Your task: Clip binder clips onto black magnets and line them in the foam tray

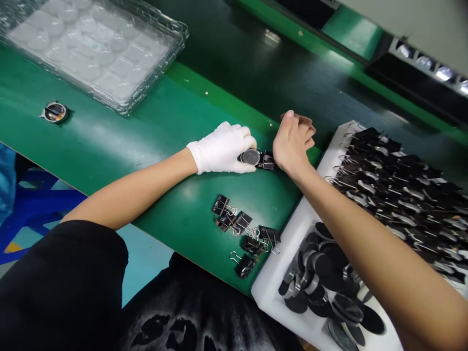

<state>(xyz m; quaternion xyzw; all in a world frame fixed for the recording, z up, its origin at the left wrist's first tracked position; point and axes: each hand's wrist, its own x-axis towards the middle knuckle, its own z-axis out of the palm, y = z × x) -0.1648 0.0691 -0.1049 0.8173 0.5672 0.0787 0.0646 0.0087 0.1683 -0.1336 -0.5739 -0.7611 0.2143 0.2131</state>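
Note:
My left hand (230,148), in a white glove, is closed around a small round watch-like piece (250,157) with a dark grey face, low over the green table. Black binder clips (267,161) sit against the piece's right side. Bare and raised, my right hand (293,140) is just right of those clips, its fingers loosely bent and apart, with nothing visible in them. Whether its heel touches the clips I cannot tell. Nearer my lap lies a loose group of black binder clips (243,222) with silver wire handles.
At right, a white foam box (275,261) holds round dark discs (323,265) and rows of clipped black pieces (398,180). A clear plastic tray (155,63) lies at upper left. Another round piece (54,112) with its inside showing rests at far left. A blue stool (40,200) stands below.

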